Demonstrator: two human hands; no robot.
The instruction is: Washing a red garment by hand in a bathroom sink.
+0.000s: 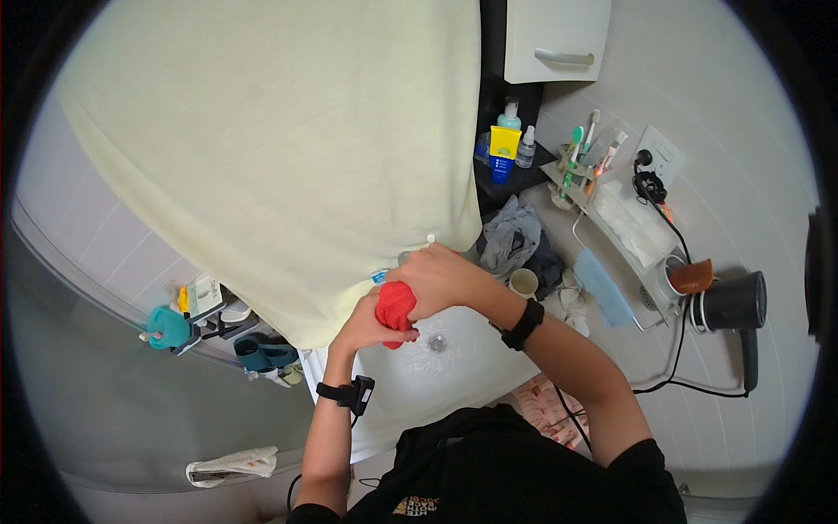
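Note:
A bunched red cloth (396, 303) is pressed between my two hands above the white washbasin (471, 349). My left hand (360, 325) is closed round its left and lower side, the thumb lying across the bottom. From the upper right, my right hand (434, 278) curls over the cloth's top and right side; some of its fingertips are hidden. Just beyond the right hand, a small grey piece (404, 258) peeks out, perhaps part of a tap. Water wets the basin around the drain (437, 343).
A pale yellow towel-like sheet (288, 148) hangs ahead, its lower edge near my hands. Right of the basin are a cup (524, 282), crumpled grey clothes (511, 236) and a wall rack (628, 231). A hair dryer (733, 301) hangs with its cord. Bottles (525, 148) stand farther back.

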